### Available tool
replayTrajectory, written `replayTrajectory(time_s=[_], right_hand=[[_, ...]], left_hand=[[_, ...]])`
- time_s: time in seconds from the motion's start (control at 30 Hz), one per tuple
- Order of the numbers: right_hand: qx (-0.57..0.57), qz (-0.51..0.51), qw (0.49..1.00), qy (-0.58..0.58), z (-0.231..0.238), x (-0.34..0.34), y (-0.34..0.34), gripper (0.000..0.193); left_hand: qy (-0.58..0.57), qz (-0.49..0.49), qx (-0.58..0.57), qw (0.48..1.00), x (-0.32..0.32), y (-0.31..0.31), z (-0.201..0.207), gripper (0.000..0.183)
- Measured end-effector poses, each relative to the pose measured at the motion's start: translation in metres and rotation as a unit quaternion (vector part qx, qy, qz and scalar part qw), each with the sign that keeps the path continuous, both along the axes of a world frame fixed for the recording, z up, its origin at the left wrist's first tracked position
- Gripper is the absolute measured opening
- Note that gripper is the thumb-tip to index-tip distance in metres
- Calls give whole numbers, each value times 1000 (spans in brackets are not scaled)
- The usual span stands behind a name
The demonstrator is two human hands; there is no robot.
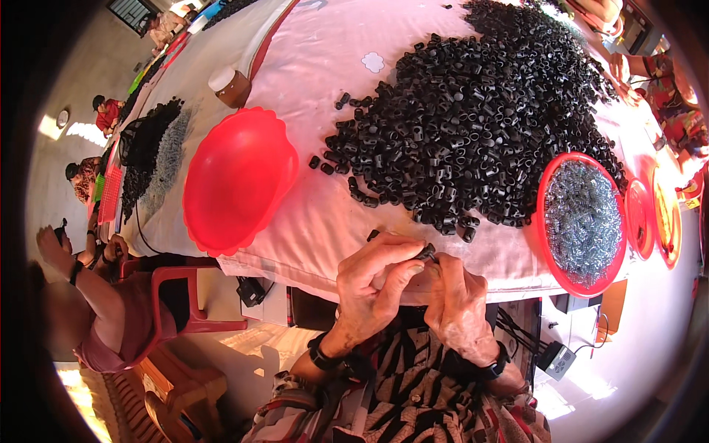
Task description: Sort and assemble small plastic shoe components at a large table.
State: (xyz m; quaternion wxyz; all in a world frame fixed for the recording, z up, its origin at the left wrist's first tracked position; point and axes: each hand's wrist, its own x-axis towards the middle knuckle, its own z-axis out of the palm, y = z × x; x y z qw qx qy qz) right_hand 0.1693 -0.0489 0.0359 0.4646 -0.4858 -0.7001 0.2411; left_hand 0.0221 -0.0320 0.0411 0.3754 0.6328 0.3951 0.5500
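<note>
Just over the table's near edge, my left hand (377,280) pinches a small black plastic piece (426,252) between thumb and fingers. Close against it is my right hand (459,310), its fingers closed at the piece's near end; whatever they hold there is too small and covered to make out. Beyond both hands spreads a big heap of small hollow black plastic pieces (458,125). To the right, a red basin (544,221) is filled with tiny shiny silvery pieces (583,225) that look like springs. On the left lies an empty red scalloped basin (240,177).
Pink cloth (325,236) covers the table. A brown jar with a pale lid (230,86) stands behind the empty basin. More red basins (639,219) are at the far right. A seated person (111,317) is at my left beside a red chair (181,303); others sit farther off.
</note>
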Motion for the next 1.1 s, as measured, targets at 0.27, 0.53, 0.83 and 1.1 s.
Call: replayTrajectory(time_s=[0.27, 0.53, 0.83, 1.1], right_hand=[[-535, 224, 569, 583, 10, 25, 15, 29], [-113, 42, 989, 83, 4, 3, 13, 7], [-92, 65, 993, 33, 4, 9, 8, 10], [-450, 191, 812, 320, 13, 31, 16, 17]], left_hand=[[95, 48, 144, 984, -1, 9, -11, 22], [32, 3, -25, 999, -7, 8, -5, 22], [-12, -54, -158, 986, -9, 3, -4, 22], [27, -115, -52, 992, -18, 11, -9, 21]])
